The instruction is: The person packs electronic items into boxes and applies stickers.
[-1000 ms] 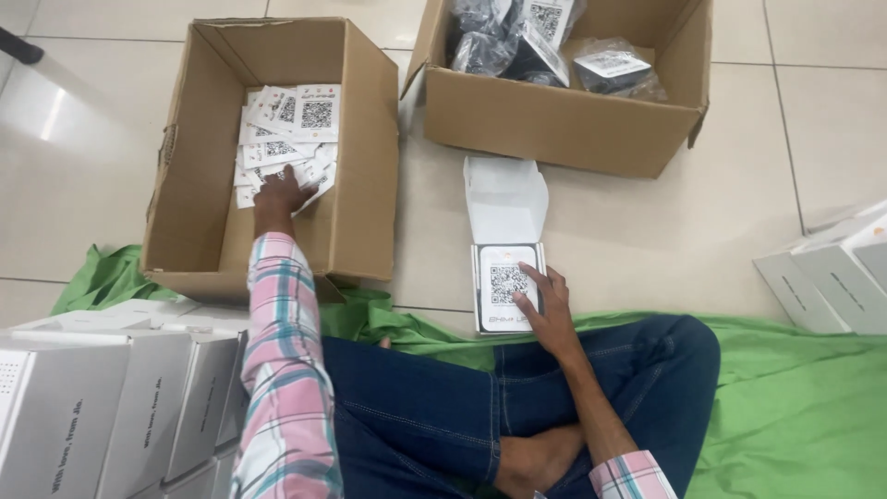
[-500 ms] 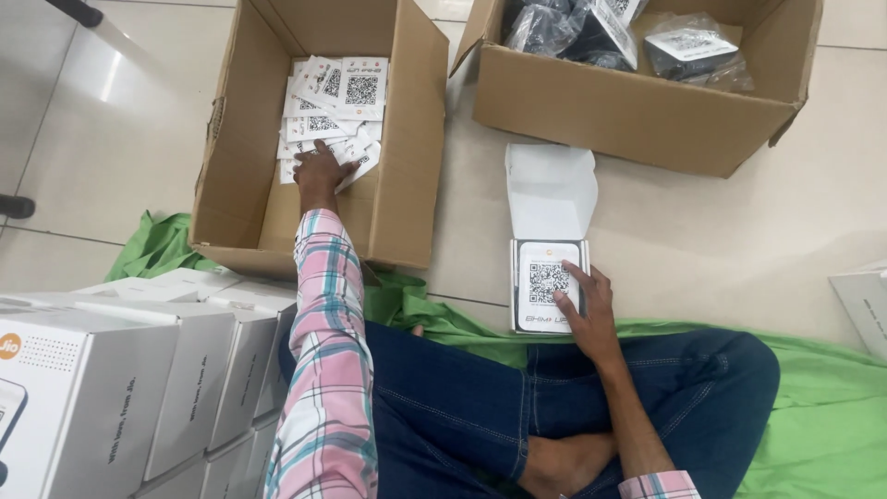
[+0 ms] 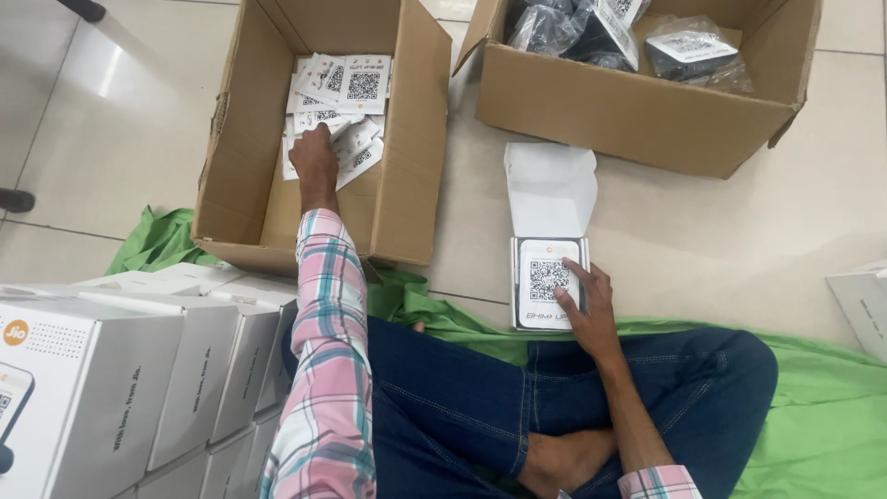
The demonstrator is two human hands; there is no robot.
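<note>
The left hand (image 3: 314,155) is down inside the cardboard box (image 3: 242,176), fingers spread flat on the pile of white code cards (image 3: 349,88); can't tell if it's pinched one. The right hand (image 3: 588,300) lies loosely open on the card in the small open white box (image 3: 547,277), whose lid flap (image 3: 549,189) stands just beyond its fingertips.

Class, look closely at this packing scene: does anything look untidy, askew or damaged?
Mostly orderly. The white cards in the left cardboard box, under the left hand, lie in a loose, skewed heap rather than a neat stack. The green cloth is rumpled beside that box. The small white box under the right hand looks intact.
</note>
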